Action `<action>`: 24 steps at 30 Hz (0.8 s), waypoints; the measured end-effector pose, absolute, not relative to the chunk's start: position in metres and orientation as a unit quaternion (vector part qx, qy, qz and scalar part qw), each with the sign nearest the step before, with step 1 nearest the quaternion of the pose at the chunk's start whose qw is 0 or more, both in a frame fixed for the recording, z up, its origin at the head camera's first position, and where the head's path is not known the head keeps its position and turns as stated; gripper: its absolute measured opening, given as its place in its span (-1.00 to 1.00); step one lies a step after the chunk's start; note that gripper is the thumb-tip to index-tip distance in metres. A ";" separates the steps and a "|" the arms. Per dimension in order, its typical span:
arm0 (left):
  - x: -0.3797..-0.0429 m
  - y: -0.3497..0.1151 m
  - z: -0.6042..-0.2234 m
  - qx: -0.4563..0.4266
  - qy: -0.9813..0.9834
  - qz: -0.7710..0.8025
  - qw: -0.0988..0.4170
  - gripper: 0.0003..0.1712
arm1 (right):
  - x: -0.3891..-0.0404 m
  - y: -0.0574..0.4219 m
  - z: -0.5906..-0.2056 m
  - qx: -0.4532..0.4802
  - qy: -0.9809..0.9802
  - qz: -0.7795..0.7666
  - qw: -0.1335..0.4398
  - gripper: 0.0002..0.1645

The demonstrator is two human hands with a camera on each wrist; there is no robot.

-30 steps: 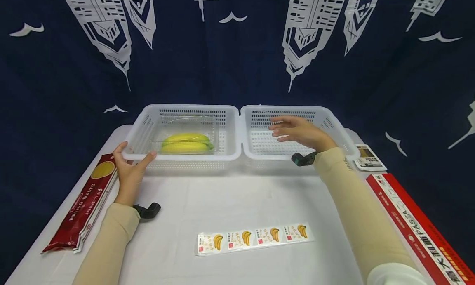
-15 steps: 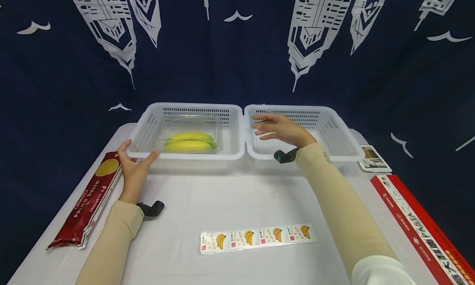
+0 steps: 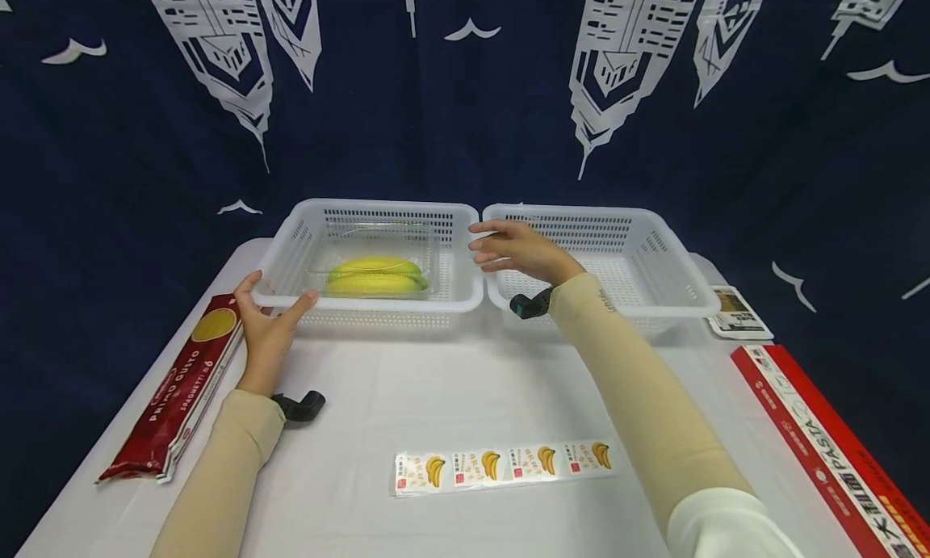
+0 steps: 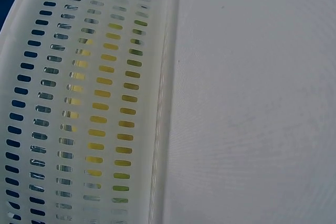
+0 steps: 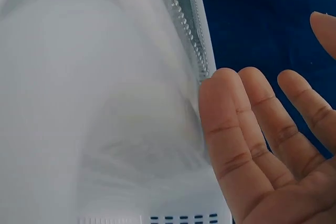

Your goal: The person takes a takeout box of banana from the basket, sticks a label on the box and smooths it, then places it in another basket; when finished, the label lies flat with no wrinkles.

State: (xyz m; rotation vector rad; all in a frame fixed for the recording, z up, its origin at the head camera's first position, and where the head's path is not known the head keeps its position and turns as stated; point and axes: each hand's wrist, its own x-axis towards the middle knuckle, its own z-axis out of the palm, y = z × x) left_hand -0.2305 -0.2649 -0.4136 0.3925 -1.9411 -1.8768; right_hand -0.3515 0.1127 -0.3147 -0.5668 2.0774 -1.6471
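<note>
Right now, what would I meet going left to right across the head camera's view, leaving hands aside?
Dark red plastic spaghetti packet, white perforated plastic basket holding yellow fruit in a clear plastic box, second white perforated plastic basket, flat white printed packet, long red-and-white pasta pack.

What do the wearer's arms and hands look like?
Left hand: bare; beige fabric sleeve, black curved wrist camera. Right hand: bare; matching beige sleeve with small dark lettering near the wrist, white fabric sleeve further up, matching black camera with green patch. No cables visible.
</note>
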 end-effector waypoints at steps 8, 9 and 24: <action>-0.231 -0.264 -0.413 0.138 -0.694 -0.674 0.210 0.11 | -0.356 0.086 -0.311 -0.162 0.744 -0.606 0.231 -0.27; -0.231 -0.264 -0.413 0.137 -0.695 -0.674 0.211 0.11 | -0.357 0.082 -0.310 -0.154 0.744 -0.607 0.235 -0.25; -0.231 -0.264 -0.411 0.139 -0.694 -0.673 0.215 0.08 | -0.361 0.038 -0.301 -0.074 0.782 -0.555 0.274 -0.16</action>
